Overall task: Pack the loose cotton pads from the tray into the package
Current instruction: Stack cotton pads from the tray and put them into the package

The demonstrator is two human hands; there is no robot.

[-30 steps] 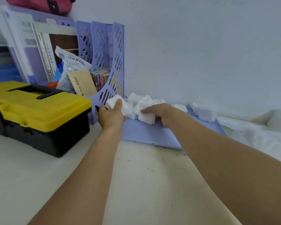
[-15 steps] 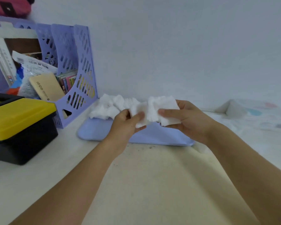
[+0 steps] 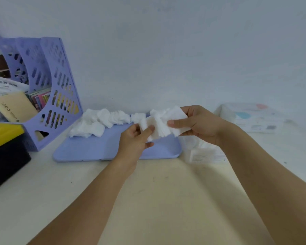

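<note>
White table (image 3: 42, 200) against a pale wall. Both hands hold 1 pad stack (image 3: 162, 123) above the tray (image 3: 99, 149): left hand (image 3: 136, 140) and right hand (image 3: 198, 123) each in a pinching grip. Loose pads (image 3: 99, 121) on tray's far edge. Package (image 3: 205, 153) just right of tray.

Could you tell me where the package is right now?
The package lies on the table, just right of the tray, partly hidden beneath the right hand.

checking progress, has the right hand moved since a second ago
Yes. The right hand has lifted off the pile at the back of the tray and now holds a stack of pads above its right end.
</note>
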